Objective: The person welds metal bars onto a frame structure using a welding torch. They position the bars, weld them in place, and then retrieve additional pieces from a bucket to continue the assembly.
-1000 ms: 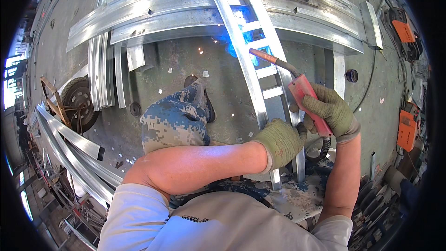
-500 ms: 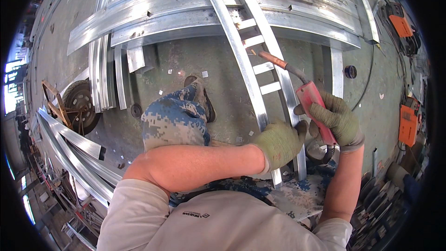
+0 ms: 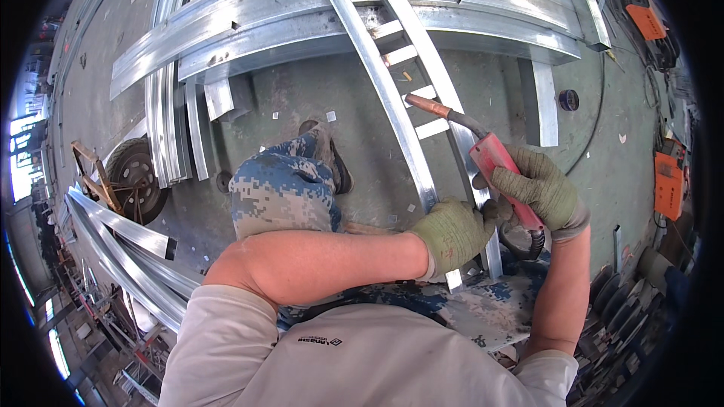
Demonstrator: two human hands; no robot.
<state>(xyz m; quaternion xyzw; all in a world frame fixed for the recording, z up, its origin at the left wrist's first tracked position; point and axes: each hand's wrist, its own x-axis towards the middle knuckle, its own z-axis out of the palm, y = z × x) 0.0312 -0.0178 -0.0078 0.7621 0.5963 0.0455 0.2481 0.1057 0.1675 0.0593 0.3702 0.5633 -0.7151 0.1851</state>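
Note:
A ladder-like frame (image 3: pixel 394 120) of shiny square metal tube, with several short rungs between two rails, slants from my lap up across a metal bench. My left hand (image 3: pixel 456 237), in a green knit glove, is closed over the frame's near end. In my right hand (image 3: pixel 539 188), also gloved, is a welding torch (image 3: pixel 501 177) with a red handle and a bent neck. The torch's copper-coloured nozzle (image 3: pixel 428 105) points left, its tip close to a rung near the left rail. No arc shows at the tip. The right fingers wrap the handle; the left fingertips are partly hidden.
The bench (image 3: pixel 271 41) is built of wide metal beams, with short tube pieces on top. Long metal profiles (image 3: pixel 162 128) lie at left beside a wheel (image 3: pixel 136 177). Orange machines (image 3: pixel 667 185) with cables stand at right. A small round tin (image 3: pixel 569 100) sits on the floor.
The torch nozzle has come nearer to me and a little left, from between two rungs to beside one. The frame appears shifted slightly up and left. Both hands keep their hold.

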